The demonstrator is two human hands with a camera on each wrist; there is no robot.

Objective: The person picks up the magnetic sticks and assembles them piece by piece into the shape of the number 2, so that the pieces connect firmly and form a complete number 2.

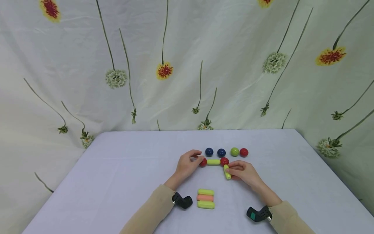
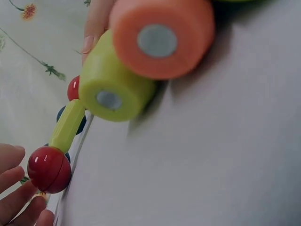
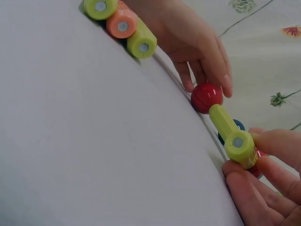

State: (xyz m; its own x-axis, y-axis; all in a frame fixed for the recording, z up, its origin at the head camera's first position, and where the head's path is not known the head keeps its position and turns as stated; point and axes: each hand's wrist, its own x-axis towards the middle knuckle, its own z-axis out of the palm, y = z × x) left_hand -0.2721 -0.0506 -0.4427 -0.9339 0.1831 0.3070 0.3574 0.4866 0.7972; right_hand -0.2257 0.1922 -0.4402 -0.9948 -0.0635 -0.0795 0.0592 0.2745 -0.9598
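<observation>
1. Right hand (image 1: 244,173) pinched a green rod (image 1: 227,173), lower centre-right.
2. Its long axis ran near-vertical, top end at a red ball (image 1: 224,161).
3. Left hand (image 1: 187,164) curled round the left ball (image 1: 203,163).

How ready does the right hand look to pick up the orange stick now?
Probably not right away: the right hand is pinching a yellow-green stick, and the orange stick lies flanked by two other yellow-green sticks. Once free, the hand could likely reach its exposed top.

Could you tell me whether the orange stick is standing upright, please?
Lying flat: the orange stick runs sideways between two yellow-green sticks.
</observation>
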